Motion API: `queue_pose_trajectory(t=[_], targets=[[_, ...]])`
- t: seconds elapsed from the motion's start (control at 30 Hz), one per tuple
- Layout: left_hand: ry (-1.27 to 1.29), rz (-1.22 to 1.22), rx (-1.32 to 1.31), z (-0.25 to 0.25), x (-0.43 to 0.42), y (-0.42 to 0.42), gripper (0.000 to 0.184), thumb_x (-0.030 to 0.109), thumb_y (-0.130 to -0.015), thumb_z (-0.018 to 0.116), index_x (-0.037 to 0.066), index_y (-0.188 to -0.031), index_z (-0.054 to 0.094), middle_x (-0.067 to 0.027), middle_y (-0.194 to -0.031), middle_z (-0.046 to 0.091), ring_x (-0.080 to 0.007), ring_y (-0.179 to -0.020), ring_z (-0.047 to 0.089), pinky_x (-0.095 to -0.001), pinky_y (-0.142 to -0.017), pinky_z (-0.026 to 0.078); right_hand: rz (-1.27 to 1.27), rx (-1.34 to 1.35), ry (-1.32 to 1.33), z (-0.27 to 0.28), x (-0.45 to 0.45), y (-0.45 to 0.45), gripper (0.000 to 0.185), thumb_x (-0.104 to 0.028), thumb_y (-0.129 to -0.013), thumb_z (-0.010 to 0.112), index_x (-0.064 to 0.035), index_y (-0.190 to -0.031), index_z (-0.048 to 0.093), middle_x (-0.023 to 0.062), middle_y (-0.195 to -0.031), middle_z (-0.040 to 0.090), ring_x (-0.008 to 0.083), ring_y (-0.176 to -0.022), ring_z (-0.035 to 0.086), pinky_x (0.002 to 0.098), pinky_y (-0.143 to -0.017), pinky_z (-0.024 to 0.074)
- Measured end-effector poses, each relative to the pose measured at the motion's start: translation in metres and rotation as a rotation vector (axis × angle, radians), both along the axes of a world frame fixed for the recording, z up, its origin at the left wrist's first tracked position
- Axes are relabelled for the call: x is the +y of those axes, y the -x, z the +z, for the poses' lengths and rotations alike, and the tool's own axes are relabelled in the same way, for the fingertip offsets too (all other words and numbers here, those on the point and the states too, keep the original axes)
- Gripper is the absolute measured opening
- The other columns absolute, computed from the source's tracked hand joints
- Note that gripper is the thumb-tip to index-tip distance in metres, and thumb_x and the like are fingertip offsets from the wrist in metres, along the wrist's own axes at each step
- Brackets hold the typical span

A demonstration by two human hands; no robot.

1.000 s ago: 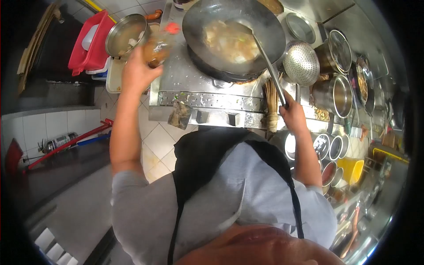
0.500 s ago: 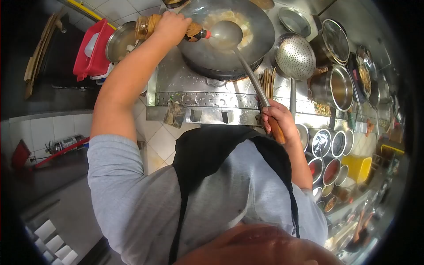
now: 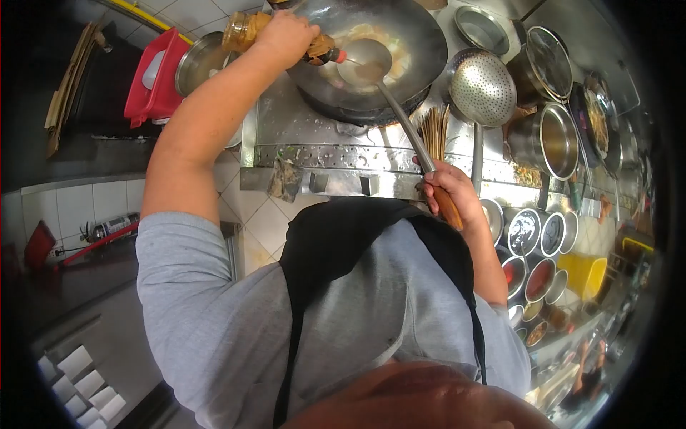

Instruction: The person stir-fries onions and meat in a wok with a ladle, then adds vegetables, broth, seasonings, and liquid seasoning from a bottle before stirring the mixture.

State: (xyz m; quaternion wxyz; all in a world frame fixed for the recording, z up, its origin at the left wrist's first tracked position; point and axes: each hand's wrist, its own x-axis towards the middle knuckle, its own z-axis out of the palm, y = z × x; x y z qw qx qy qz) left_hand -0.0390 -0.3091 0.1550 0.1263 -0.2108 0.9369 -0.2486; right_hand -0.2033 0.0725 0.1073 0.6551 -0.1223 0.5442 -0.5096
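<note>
My left hand is closed round a sauce bottle with a brown label and red tip. The bottle lies nearly level, its tip at the ladle's rim, with a thin dark stream running into the bowl. My right hand grips the wooden handle of a long ladle. The ladle's bowl holds a brownish liquid and hangs over the wok. Pale food in liquid lies in the bottom of the wok, partly hidden behind the ladle.
A perforated strainer and bamboo brush stand right of the wok. Metal pots and several sauce containers line the right side. A red basin and metal bowl sit at left.
Dark liquid now runs from the bottle's tip, and the ladle's contents have turned browner. Both hands keep nearly the same place; the view has shifted slightly.
</note>
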Motion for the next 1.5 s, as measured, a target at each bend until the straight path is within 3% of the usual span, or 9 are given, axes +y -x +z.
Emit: queue_pose_trajectory(t=[0.03,0.1,0.43,0.5,0.93,1.23,1.33,1.43,1.5], targets=[[-0.002,0.000,-0.002,-0.001,0.000,0.000,0.027,0.009,-0.089,0.060,0.014,-0.116,0.060,-0.0096,-0.109,0.066,-0.0277,-0.108,0.062,-0.0396,-0.095,0.043,0.000,-0.002,-0.002,-0.002,0.001,0.002,0.044,-0.014,-0.092,0.054,0.0029,-0.133,0.054,0.0024,-0.068,0.053,0.0119,-0.048,0.047,0.0234,-0.045,0.0421],[0.027,-0.010,-0.009,-0.002,0.000,-0.002,0.027,0.010,-0.089,0.059,0.015,-0.115,0.060,-0.0096,-0.109,0.066,-0.0275,-0.108,0.063,-0.0398,-0.094,0.043,0.031,-0.020,0.015,-0.006,0.001,0.007,0.019,-0.013,-0.091,0.058,-0.0014,-0.106,0.060,0.0037,-0.072,0.059,0.0128,-0.053,0.053,0.0252,-0.048,0.0439],[0.036,-0.009,-0.014,-0.002,-0.001,-0.004,0.024,0.012,-0.089,0.059,0.014,-0.113,0.061,-0.0086,-0.108,0.066,-0.0261,-0.106,0.063,-0.0390,-0.092,0.044,0.019,0.009,0.011,-0.008,-0.004,0.008,0.020,-0.012,-0.090,0.058,-0.0015,-0.107,0.060,0.0039,-0.072,0.059,0.0127,-0.053,0.053,0.0253,-0.048,0.0449],[0.033,-0.014,-0.006,-0.003,-0.004,-0.005,0.024,0.012,-0.088,0.060,0.015,-0.112,0.061,-0.0085,-0.108,0.066,-0.0262,-0.106,0.063,-0.0388,-0.091,0.044,0.019,0.041,-0.003,-0.005,-0.004,0.005,0.043,-0.013,-0.092,0.055,0.0026,-0.132,0.055,0.0017,-0.069,0.053,0.0109,-0.051,0.049,0.0227,-0.044,0.0428],[0.022,-0.029,0.031,-0.008,-0.021,-0.019,0.024,0.012,-0.088,0.059,0.015,-0.113,0.060,-0.0087,-0.106,0.066,-0.0271,-0.105,0.063,-0.0393,-0.090,0.044,-0.018,0.047,-0.019,-0.003,-0.009,-0.011,0.047,-0.013,-0.091,0.055,0.0041,-0.135,0.053,0.0025,-0.068,0.053,0.0121,-0.046,0.047,0.0233,-0.043,0.0428],[0.023,0.007,0.015,-0.013,-0.029,-0.029,0.029,0.012,-0.091,0.059,0.016,-0.119,0.062,-0.0070,-0.111,0.068,-0.0254,-0.107,0.066,-0.0407,-0.093,0.045,-0.059,-0.020,-0.012,0.012,-0.017,-0.028,0.036,-0.011,-0.089,0.057,0.0026,-0.122,0.059,0.0033,-0.072,0.058,0.0125,-0.053,0.052,0.0241,-0.048,0.0429],[-0.008,0.080,0.049,-0.029,-0.036,-0.041,0.035,0.016,-0.085,0.068,0.014,-0.119,0.058,-0.0103,-0.111,0.065,-0.0298,-0.111,0.062,-0.0414,-0.091,0.046,-0.055,-0.013,-0.007,0.009,-0.028,-0.028,0.037,-0.011,-0.088,0.057,0.0018,-0.123,0.059,0.0023,-0.071,0.057,0.0120,-0.054,0.052,0.0241,-0.048,0.0429],[-0.061,0.111,0.348,-0.051,-0.039,-0.065,0.047,0.027,-0.078,0.078,0.012,-0.119,0.060,-0.0110,-0.109,0.066,-0.0298,-0.108,0.065,-0.0459,-0.091,0.047,0.039,0.250,-0.071,-0.019,-0.049,-0.031,0.042,-0.012,-0.087,0.057,0.0035,-0.127,0.058,0.0075,-0.073,0.062,0.0189,-0.058,0.059,0.0309,-0.055,0.0505],[-0.225,0.313,0.632,-0.056,-0.027,-0.086,0.065,0.033,-0.067,0.086,0.010,-0.122,0.058,-0.0138,-0.112,0.065,-0.0330,-0.110,0.064,-0.0474,-0.093,0.048,0.283,1.486,-0.175,-0.026,-0.065,-0.043,0.050,-0.014,-0.085,0.059,0.0050,-0.132,0.055,0.0152,-0.079,0.066,0.0268,-0.069,0.066,0.0387,-0.069,0.0549]])
